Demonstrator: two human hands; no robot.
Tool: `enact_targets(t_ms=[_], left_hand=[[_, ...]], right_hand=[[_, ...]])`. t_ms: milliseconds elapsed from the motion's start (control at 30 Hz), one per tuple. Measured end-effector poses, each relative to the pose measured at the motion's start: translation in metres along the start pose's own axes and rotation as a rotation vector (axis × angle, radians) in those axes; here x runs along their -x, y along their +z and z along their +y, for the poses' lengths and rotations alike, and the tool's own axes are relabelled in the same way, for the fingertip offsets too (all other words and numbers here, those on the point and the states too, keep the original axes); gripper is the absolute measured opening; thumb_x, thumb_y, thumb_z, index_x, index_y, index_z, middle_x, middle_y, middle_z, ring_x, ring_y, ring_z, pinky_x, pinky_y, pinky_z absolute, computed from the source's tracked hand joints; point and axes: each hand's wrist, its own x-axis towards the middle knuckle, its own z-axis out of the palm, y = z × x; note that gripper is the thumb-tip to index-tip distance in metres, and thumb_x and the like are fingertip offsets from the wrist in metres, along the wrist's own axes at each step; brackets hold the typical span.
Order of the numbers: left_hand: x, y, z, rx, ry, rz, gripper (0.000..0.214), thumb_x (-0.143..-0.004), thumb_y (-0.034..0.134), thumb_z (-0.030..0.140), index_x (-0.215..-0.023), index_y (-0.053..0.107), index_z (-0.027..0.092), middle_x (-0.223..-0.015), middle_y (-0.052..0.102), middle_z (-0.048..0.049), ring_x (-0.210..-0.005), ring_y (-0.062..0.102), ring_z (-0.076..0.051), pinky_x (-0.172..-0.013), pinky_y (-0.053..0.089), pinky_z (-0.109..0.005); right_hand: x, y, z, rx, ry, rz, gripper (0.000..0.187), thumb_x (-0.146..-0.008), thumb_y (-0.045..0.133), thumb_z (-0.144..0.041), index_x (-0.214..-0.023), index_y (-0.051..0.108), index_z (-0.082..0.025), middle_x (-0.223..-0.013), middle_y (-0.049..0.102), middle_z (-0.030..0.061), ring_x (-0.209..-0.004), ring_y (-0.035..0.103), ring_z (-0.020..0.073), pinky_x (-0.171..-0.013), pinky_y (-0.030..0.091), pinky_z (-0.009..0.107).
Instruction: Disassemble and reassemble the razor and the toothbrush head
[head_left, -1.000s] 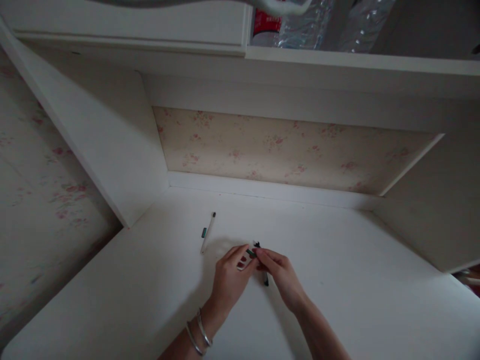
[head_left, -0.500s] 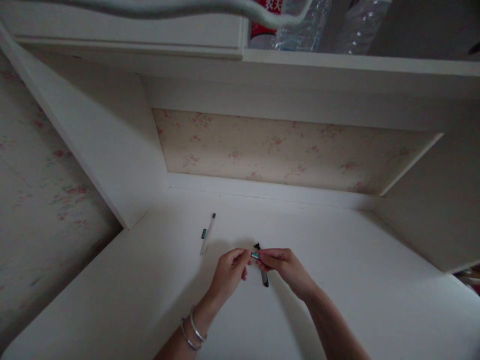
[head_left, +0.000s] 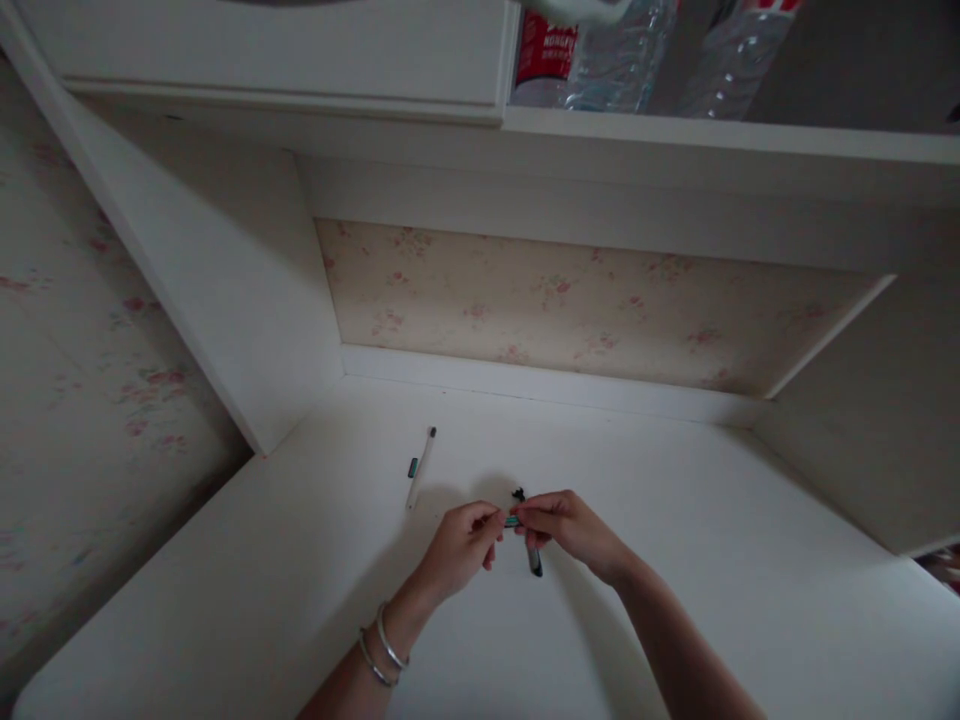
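White desk [head_left: 675, 560] set in a nook, dim light. Floral wallpaper [head_left: 570, 310] across the back above a white ledge [head_left: 540, 385]. Same floral print on left wall [head_left: 67, 400]. White left panel [head_left: 225, 300] and right panel [head_left: 862, 440] flanking desk. White shelf [head_left: 712, 140] overhead, clear bottles [head_left: 622, 50] and red-labelled bottle [head_left: 544, 50] on it. White cupboard front [head_left: 285, 50] left of bottles.

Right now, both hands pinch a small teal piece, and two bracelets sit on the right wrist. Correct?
No. Head view: the bracelets circle the wrist of the left hand, which pinches the small teal piece with the right hand.
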Motion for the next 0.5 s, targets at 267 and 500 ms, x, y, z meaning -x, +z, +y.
enact_targets(t_ms=[267,500], left_hand=[[-0.006,0.006,-0.011,-0.08,-0.051,0.133,0.029,-0.08,0.047,0.037,-0.059,0.053,0.018,-0.045,0.048,0.0042,-0.039,0.046,-0.011,-0.041,0.033,-0.022],[-0.01,0.006,-0.021,-0.112,-0.072,0.196,0.028,-0.07,0.053,0.022,-0.043,0.048,0.019,-0.035,0.046,0.0009,-0.035,0.043,-0.013,-0.04,0.028,-0.027]], right_hand=[[-0.037,0.027,-0.058,0.782,-0.151,0.244,0.043,-0.094,0.031,-0.034,-0.084,0.069,-0.016,-0.086,0.07,0.0085,-0.079,0.061,0.0194,-0.071,0.04,0.029],[-0.11,0.103,-0.082,1.003,-0.008,-0.05,0.025,-0.089,0.055,-0.029,-0.106,0.062,-0.013,-0.107,0.063,0.0113,-0.096,0.06,0.0245,-0.08,0.049,0.041]])
